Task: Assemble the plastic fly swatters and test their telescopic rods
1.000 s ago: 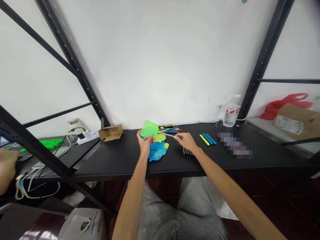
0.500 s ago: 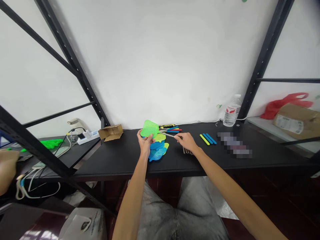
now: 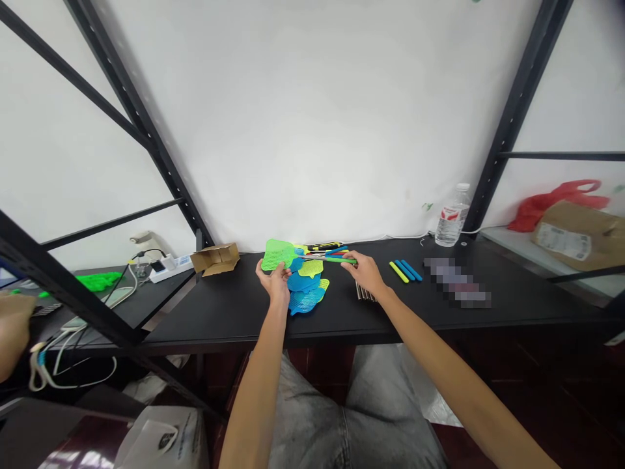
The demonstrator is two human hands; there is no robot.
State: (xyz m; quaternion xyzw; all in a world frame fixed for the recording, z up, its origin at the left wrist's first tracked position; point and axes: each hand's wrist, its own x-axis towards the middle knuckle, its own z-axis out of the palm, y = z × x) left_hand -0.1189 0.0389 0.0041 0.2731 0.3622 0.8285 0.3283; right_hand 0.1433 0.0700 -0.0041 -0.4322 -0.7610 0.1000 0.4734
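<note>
fingers (image 3: 280, 268) hold a green swatter (image 3: 276, 253) right of an open cardboard box (image 3: 215, 259).

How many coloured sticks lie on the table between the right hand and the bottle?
3: yellow stick leftmost, blue stick in the middle, second blue stick rightmost. None looks hidden.

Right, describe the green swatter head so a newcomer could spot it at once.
On the black table, find the pile of blue and yellow mesh swatter heads near the middle. At the pile's upper left, the person's left hand holds the green swatter head. Its green mesh sets it apart from its blue and yellow neighbours.
</note>
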